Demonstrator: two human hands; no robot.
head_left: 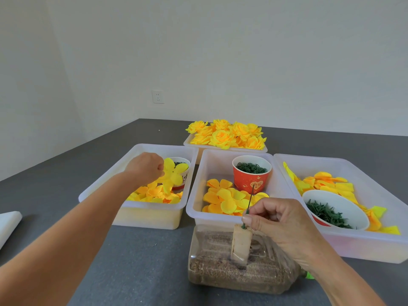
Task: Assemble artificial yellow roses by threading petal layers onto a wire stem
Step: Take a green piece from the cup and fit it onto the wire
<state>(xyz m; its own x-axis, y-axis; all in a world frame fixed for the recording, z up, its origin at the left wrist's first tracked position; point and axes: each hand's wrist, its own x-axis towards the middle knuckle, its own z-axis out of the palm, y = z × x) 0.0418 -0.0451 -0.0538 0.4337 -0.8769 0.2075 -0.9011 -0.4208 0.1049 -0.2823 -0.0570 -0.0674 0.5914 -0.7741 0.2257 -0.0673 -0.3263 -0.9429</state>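
From the head view, the left hand (146, 165) is reaching over the left bin (106, 184) and pinching one yellow petal layer (173, 173) by its edge, lifting it clear of the loose petals (154, 195) lying in that bin, with a red cup (184, 184) partly hidden behind it. The right hand (276, 219) is gripping the wire stem (249, 204) between thumb and curled fingers, holding it upright where it is standing in a wooden block (240, 244) set in a clear container (238, 268) of brown grains on the table (143, 257). The stem is bare: no petal is sitting on it yet, so this rose is only just starting, by my reading. The middle bin (198, 195) is holding more petal layers (227, 199) and a cup of green rings (251, 173); the right bin (364, 246) is holding petals and a bowl of green pieces (326, 213). At the back, a tray (227, 149) is carrying a heap of finished roses (227, 134), so a good batch is done. Left for this one, I judge: threading the held layer over the wire tip, then further layers and probably the green parts.
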